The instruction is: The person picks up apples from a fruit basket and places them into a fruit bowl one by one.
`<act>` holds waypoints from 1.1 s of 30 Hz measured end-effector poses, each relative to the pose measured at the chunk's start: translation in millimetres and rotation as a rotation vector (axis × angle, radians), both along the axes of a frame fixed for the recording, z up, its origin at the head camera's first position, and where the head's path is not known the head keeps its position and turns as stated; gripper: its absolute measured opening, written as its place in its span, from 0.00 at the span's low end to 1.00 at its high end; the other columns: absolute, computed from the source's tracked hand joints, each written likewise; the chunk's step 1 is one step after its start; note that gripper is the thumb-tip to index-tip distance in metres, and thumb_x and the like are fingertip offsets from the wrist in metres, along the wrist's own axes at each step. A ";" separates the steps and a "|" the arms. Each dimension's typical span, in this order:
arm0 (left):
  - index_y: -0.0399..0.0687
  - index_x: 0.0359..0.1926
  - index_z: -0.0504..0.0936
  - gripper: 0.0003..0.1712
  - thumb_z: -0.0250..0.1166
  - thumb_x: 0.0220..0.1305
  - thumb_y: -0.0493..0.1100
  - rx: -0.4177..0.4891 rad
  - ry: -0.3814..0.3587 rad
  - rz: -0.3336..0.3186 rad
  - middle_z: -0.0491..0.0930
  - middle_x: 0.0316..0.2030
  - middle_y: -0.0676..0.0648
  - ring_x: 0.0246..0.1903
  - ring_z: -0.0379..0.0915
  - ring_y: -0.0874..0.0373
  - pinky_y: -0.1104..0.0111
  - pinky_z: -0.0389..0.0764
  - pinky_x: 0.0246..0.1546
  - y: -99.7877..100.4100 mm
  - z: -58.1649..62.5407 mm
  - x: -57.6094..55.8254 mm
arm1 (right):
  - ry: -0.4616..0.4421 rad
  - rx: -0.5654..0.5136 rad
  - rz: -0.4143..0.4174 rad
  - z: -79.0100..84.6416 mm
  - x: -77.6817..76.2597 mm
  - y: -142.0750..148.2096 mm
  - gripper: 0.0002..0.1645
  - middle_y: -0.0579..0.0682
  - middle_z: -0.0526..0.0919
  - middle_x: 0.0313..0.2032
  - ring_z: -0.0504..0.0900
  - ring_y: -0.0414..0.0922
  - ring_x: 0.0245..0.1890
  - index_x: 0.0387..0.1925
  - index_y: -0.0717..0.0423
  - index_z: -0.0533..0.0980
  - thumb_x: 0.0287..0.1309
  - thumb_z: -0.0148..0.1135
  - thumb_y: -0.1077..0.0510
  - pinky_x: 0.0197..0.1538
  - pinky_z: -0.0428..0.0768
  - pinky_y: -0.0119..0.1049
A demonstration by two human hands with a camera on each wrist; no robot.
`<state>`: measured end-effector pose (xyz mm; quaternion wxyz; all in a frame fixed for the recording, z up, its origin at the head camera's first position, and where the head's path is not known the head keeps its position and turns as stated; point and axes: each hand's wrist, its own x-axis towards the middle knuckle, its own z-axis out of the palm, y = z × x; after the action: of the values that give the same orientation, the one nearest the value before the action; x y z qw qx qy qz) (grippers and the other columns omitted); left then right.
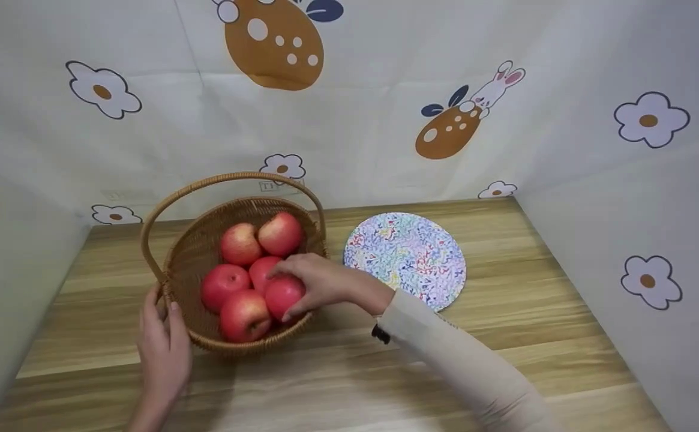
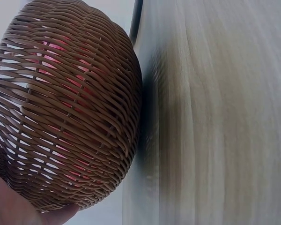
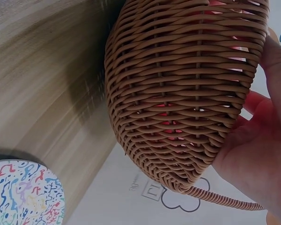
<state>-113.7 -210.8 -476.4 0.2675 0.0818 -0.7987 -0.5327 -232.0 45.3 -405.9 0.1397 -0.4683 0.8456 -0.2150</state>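
A brown wicker basket (image 1: 188,259) with an arched handle stands on the left of the table, holding several red apples (image 1: 225,287). At its left side, my left hand (image 1: 164,348) grips the rim near the handle's base. The left wrist view has the thumb side of that hand against the woven wall (image 2: 75,108). My right hand (image 1: 328,279) reaches over the right rim, fingers and thumb curled round an apple (image 1: 283,298) at the front right inside the basket. From the right wrist, the basket wall (image 3: 178,89) hides most of that apple.
A round board (image 1: 406,258) with a multicoloured squiggle pattern lies on the wood-grain table (image 1: 523,336), right of the basket. Printed cloth walls (image 1: 373,132) enclose the table at the back and both sides. The right forearm passes in front of the board's near edge.
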 end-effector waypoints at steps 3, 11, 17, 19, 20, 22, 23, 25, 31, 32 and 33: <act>0.31 0.79 0.58 0.30 0.46 0.83 0.38 0.005 -0.003 -0.006 0.63 0.72 0.25 0.69 0.65 0.27 0.87 0.67 0.56 0.2 -0.1 0.3 | -0.009 0.025 0.002 1.3 -0.7 -2.0 0.41 0.53 0.82 0.63 0.78 0.50 0.63 0.67 0.55 0.77 0.55 0.82 0.47 0.68 0.73 0.41; 0.31 0.79 0.58 0.30 0.46 0.83 0.39 -0.006 -0.009 0.007 0.64 0.71 0.25 0.68 0.66 0.28 0.88 0.66 0.54 1.8 -1.4 1.6 | -0.023 0.087 0.019 2.7 -4.3 -6.2 0.39 0.55 0.81 0.62 0.75 0.50 0.62 0.64 0.51 0.79 0.51 0.84 0.48 0.67 0.73 0.40; 0.31 0.79 0.58 0.30 0.46 0.83 0.39 -0.009 -0.005 0.008 0.65 0.71 0.25 0.68 0.66 0.28 0.88 0.67 0.54 2.1 -1.0 2.2 | -0.042 0.100 0.014 2.6 -5.1 -6.3 0.41 0.55 0.79 0.61 0.74 0.48 0.61 0.64 0.50 0.79 0.48 0.86 0.49 0.66 0.73 0.39; 0.31 0.79 0.58 0.30 0.46 0.83 0.39 -0.011 -0.010 0.008 0.65 0.71 0.25 0.68 0.66 0.28 0.89 0.66 0.54 1.7 -0.8 2.2 | -0.041 0.095 0.008 1.9 -5.0 -6.2 0.40 0.54 0.79 0.60 0.74 0.47 0.60 0.63 0.49 0.80 0.49 0.86 0.49 0.65 0.73 0.38; 0.31 0.79 0.58 0.30 0.45 0.83 0.39 -0.012 -0.011 0.008 0.65 0.71 0.25 0.68 0.66 0.28 0.89 0.66 0.54 1.6 -0.7 2.3 | -0.038 0.091 0.008 1.7 -5.1 -6.1 0.39 0.54 0.79 0.59 0.74 0.47 0.59 0.63 0.49 0.80 0.49 0.85 0.49 0.64 0.73 0.38; 0.30 0.79 0.58 0.30 0.45 0.83 0.39 -0.017 -0.013 0.012 0.65 0.71 0.25 0.69 0.66 0.29 0.90 0.65 0.53 1.7 -0.3 2.4 | -0.033 0.081 0.012 0.9 -5.7 -5.8 0.38 0.54 0.80 0.58 0.74 0.47 0.58 0.62 0.50 0.80 0.49 0.85 0.49 0.63 0.73 0.38; 0.30 0.79 0.58 0.30 0.45 0.83 0.39 -0.013 -0.008 0.009 0.65 0.71 0.25 0.68 0.66 0.29 0.90 0.66 0.53 2.0 -0.3 2.3 | -0.028 0.073 0.016 0.6 -6.1 -5.7 0.38 0.54 0.80 0.58 0.74 0.47 0.58 0.62 0.50 0.80 0.50 0.85 0.49 0.63 0.73 0.38; 0.29 0.79 0.57 0.30 0.45 0.83 0.38 -0.007 0.002 0.003 0.65 0.71 0.24 0.68 0.67 0.29 0.89 0.67 0.53 2.6 0.0 2.0 | -0.013 0.059 0.026 -0.3 -7.0 -5.4 0.38 0.54 0.81 0.58 0.75 0.47 0.57 0.62 0.50 0.81 0.50 0.85 0.49 0.64 0.72 0.38; 0.28 0.79 0.57 0.30 0.44 0.82 0.37 0.009 0.009 -0.002 0.64 0.71 0.24 0.65 0.68 0.28 0.91 0.68 0.49 3.3 0.6 0.4 | 0.008 0.027 0.034 -0.8 -8.4 -3.5 0.38 0.53 0.82 0.57 0.75 0.47 0.57 0.62 0.50 0.81 0.50 0.85 0.48 0.64 0.72 0.39; 0.29 0.79 0.57 0.30 0.44 0.82 0.37 0.008 0.005 0.000 0.64 0.71 0.25 0.65 0.68 0.28 0.91 0.68 0.49 3.2 0.3 0.3 | 0.008 0.022 0.033 -0.6 -8.4 -3.2 0.38 0.53 0.82 0.57 0.75 0.47 0.57 0.62 0.50 0.81 0.50 0.85 0.48 0.64 0.72 0.39; 0.29 0.79 0.57 0.30 0.44 0.83 0.37 0.007 0.002 0.001 0.64 0.71 0.25 0.65 0.68 0.28 0.91 0.67 0.49 3.0 0.0 0.3 | 0.010 0.019 0.033 -0.4 -8.4 -2.8 0.38 0.53 0.82 0.57 0.75 0.47 0.57 0.62 0.50 0.81 0.50 0.85 0.48 0.64 0.72 0.38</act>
<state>-113.4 -207.8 -476.4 0.2684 0.0824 -0.7966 -0.5354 -240.4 42.5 -406.3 0.1436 -0.4816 0.8405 -0.2024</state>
